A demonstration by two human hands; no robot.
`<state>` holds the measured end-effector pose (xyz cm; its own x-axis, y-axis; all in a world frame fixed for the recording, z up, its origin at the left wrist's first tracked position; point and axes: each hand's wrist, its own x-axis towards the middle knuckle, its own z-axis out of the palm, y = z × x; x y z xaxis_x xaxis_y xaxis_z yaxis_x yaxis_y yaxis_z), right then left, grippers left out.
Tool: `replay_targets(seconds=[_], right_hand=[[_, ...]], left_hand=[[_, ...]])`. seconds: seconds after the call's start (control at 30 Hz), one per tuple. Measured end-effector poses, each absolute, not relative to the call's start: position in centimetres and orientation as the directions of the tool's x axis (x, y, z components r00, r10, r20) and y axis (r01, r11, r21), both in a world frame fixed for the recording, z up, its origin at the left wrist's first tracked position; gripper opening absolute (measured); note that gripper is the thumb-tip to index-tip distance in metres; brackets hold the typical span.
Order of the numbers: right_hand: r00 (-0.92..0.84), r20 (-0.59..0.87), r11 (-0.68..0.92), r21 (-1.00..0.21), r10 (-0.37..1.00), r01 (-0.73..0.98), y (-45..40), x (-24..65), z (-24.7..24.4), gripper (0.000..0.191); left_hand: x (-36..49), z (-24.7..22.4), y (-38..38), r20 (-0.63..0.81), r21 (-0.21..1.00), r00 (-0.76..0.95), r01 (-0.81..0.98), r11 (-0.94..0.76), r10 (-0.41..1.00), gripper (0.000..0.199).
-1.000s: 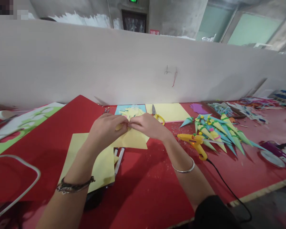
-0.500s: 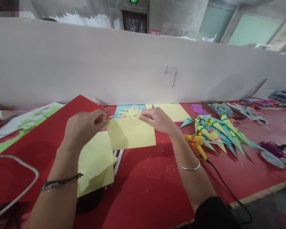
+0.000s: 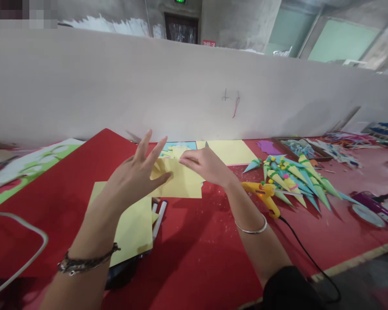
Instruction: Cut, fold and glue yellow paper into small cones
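My right hand [image 3: 205,165] pinches the top edge of a yellow sheet of paper [image 3: 184,187] above the red table. At the left of that sheet, my left hand [image 3: 136,176] has its fingers spread and covers part of the paper; whether it touches it I cannot tell. Under my left forearm lies a larger yellow sheet [image 3: 136,234], resting over a dark object. Beside it are white marker pens [image 3: 160,219]. Beyond the held paper, pale yellow cut pieces [image 3: 177,150] lie on a blue sheet [image 3: 189,145].
A yellow hot glue gun [image 3: 267,198] with a black cord lies right of my right arm. Past it is a pile of blue and yellow paper cones [image 3: 294,176], with a tray [image 3: 302,148] behind. A white partition [image 3: 181,94] borders the back; a white cable [image 3: 42,241] loops at left.
My left hand has let go of the paper's top left corner and spread its fingers. My right hand has shifted slightly left with the paper, still pinching it.
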<state>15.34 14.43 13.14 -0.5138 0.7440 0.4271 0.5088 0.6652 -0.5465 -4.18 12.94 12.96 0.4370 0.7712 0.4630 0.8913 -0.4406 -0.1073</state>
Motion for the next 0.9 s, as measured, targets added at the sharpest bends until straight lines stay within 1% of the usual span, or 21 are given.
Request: replay_targets(seconds=[0.03, 0.1, 0.13, 0.23, 0.3, 0.37, 0.53, 0.63, 0.73, 0.8, 0.83, 0.87, 0.9], right_hand=[[-0.517, 0.436, 0.673, -0.551, 0.736, 0.493, 14.4, 15.3, 13.1, 0.028], [-0.532, 0.448, 0.691, -0.551, 0.718, 0.468, 14.4, 15.1, 13.1, 0.029], [-0.539, 0.45, 0.696, -0.552, 0.712, 0.459, 14.4, 15.1, 13.1, 0.03], [-0.555, 0.457, 0.709, -0.563, 0.696, 0.425, 14.4, 15.0, 13.1, 0.032], [-0.555, 0.471, 0.72, -0.556, 0.685, 0.417, 14.5, 15.1, 13.0, 0.031], [-0.544, 0.487, 0.725, -0.538, 0.683, 0.43, 14.7, 15.6, 13.0, 0.029], [-0.468, 0.501, 0.685, -0.539, 0.728, 0.49, 15.0, 17.2, 13.2, 0.029], [-0.466, 0.489, 0.676, -0.536, 0.737, 0.507, 15.0, 17.6, 13.3, 0.027], [-0.435, 0.442, 0.619, -0.503, 0.784, 0.604, 14.9, 17.4, 13.4, 0.026], [-0.441, 0.412, 0.601, -0.484, 0.798, 0.636, 14.8, 17.0, 13.4, 0.025], [-0.464, 0.404, 0.615, -0.484, 0.788, 0.622, 14.8, 16.9, 13.3, 0.024], [-0.497, 0.401, 0.639, -0.494, 0.769, 0.59, 14.7, 16.7, 13.3, 0.025], [-0.53, 0.403, 0.664, -0.508, 0.746, 0.548, 14.8, 16.6, 13.2, 0.025]], left_hand=[[-4.1, 12.9, 13.0, 0.494, -0.14, 0.469, 0.874, -0.465, 0.732, 0.06], [-3.8, 13.0, 13.1, 0.544, -0.207, 0.538, 0.829, -0.519, 0.643, 0.035], [-3.7, 13.0, 13.2, 0.557, -0.232, 0.558, 0.816, -0.53, 0.615, 0.028], [-3.7, 13.2, 13.4, 0.549, -0.271, 0.569, 0.814, -0.514, 0.612, 0.032], [-4.2, 13.4, 13.5, 0.503, -0.273, 0.557, 0.828, -0.49, 0.661, 0.032], [-5.0, 13.4, 13.7, 0.486, -0.265, 0.52, 0.854, -0.449, 0.702, 0.032], [-7.1, 13.2, 14.3, 0.535, -0.247, 0.421, 0.907, -0.34, 0.733, 0.03], [-8.2, 13.2, 14.4, 0.57, -0.199, 0.34, 0.94, -0.276, 0.748, 0.027], [-8.9, 13.7, 14.2, 0.64, -0.119, 0.237, 0.97, -0.21, 0.731, 0.028], [-8.6, 14.1, 13.9, 0.704, -0.021, 0.208, 0.962, -0.272, 0.679, 0.026], [-8.2, 14.3, 13.7, 0.717, 0.031, 0.225, 0.935, -0.352, 0.66, 0.024], [-7.7, 14.4, 13.6, 0.694, 0.062, 0.277, 0.897, -0.438, 0.665, 0.025], [-7.2, 14.4, 13.5, 0.636, 0.069, 0.356, 0.857, -0.51, 0.685, 0.03]])
